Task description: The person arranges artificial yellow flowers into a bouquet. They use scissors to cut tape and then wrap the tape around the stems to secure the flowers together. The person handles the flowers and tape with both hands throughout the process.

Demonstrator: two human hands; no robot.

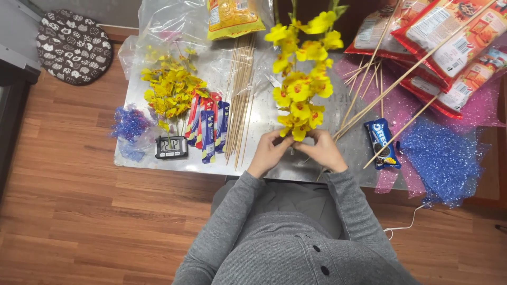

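Head view: two hands hold a yellow flower spray over the surface.

From the left, a dark round cushion (74, 46) lies on the floor, then blue sparkly scraps (128, 124), a small timer (171, 147), a pile of yellow flowers (170, 89), long snack packs (208, 126) and thin wooden sticks (242, 100) sit on the surface (274, 166). In the middle, the left hand (270, 150) and right hand (323, 150) pinch the bottom of the tall yellow flower spray (302, 79), fingers pressed tight on its stem. Farther right lie a blue cookie pack (382, 142) and blue sparkly wrap (443, 158). The step looks like fixing the stem's end. A next move would need a firm, careful grip, since the petals bend easily.
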